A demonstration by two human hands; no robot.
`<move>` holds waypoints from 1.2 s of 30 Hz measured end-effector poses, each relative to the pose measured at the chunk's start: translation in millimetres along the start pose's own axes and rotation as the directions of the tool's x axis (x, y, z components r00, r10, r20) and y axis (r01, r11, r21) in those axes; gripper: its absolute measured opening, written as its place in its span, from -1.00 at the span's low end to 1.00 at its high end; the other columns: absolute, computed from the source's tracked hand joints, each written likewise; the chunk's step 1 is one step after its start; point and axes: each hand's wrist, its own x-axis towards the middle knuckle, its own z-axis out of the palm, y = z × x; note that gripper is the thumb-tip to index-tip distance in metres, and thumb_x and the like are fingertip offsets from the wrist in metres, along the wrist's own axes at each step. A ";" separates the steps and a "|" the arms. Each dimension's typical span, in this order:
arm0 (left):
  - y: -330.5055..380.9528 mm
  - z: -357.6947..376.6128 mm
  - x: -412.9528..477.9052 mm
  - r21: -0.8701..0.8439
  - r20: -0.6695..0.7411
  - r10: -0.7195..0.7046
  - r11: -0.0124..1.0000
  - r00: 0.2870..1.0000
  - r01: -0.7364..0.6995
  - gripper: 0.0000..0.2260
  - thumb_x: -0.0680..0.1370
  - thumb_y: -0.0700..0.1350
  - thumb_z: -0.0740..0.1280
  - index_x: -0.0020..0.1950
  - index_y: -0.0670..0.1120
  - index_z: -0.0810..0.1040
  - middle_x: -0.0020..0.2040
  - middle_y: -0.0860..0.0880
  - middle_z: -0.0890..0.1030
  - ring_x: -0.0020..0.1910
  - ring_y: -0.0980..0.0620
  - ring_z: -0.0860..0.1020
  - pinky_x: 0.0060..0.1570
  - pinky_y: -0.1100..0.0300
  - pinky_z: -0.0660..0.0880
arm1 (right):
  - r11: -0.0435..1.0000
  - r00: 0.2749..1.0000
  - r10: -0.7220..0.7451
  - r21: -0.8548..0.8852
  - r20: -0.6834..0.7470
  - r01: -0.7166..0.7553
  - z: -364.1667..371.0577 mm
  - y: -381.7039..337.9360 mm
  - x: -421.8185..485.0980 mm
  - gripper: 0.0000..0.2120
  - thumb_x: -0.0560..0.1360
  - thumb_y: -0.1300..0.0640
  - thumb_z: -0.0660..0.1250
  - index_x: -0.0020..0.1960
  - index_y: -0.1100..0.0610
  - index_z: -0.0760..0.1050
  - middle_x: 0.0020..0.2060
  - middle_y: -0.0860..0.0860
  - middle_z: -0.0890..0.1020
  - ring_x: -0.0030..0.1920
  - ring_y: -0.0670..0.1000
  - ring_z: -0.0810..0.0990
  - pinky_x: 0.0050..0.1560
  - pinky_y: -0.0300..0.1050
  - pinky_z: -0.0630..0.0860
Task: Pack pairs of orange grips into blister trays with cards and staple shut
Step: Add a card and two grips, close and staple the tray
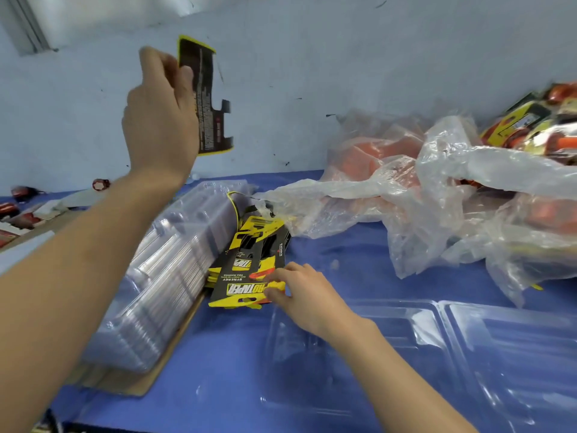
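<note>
My left hand (160, 120) is raised in front of the wall and holds a black and yellow card (207, 98) by its left edge, printed back facing me. Lower down, my right hand (301, 293) pinches the near right corner of the top card on a stack of cards (246, 270) lying on the blue table. An opened clear blister tray (437, 354) lies flat on the table under my right forearm. Orange grips (384, 154) sit inside clear plastic bags at the right.
A tall stack of clear blister trays (168, 270) lies on cardboard left of the cards. Crumpled plastic bags (468, 198) spread across the right side. Finished yellow and orange packs (530, 123) pile at the far right. Small red parts (101, 184) lie at the far left by the wall.
</note>
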 end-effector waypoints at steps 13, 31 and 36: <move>39.7 -18.5 -82.2 -0.464 0.003 -0.255 0.856 0.967 0.227 -0.87 0.67 0.00 0.19 0.02 -0.03 0.44 -0.29 0.16 0.50 -0.39 0.28 0.44 -0.38 0.41 0.29 | -0.035 0.878 0.478 0.999 -0.003 0.023 -99.9 15.9 -46.1 -0.81 0.64 0.17 0.18 0.14 0.03 0.53 0.03 0.04 0.69 -0.05 0.05 0.69 -0.06 -0.09 0.60; 20.9 0.9 -242.0 0.144 0.641 -0.486 0.836 0.594 0.530 -0.84 0.63 -0.06 0.28 -0.11 -0.09 0.52 -0.25 -0.03 0.59 -0.25 -0.03 0.47 -0.34 0.16 0.24 | 0.924 0.792 0.383 0.208 -0.476 -0.321 -109.7 56.6 -153.0 -0.74 0.60 0.20 0.20 0.23 0.06 0.56 0.10 -0.03 0.63 0.13 0.02 0.56 0.11 -0.21 0.40; 22.6 1.3 -242.8 0.138 0.676 -0.455 0.851 0.580 0.507 -0.88 0.61 -0.06 0.31 -0.08 -0.06 0.53 -0.16 -0.07 0.64 -0.14 -0.07 0.56 -0.24 0.11 0.27 | 0.920 0.882 0.338 -0.080 -0.328 -0.383 -100.2 62.4 -159.4 -0.68 0.62 0.10 0.16 0.35 0.02 0.46 0.21 0.03 0.54 0.22 0.13 0.46 0.20 0.06 0.40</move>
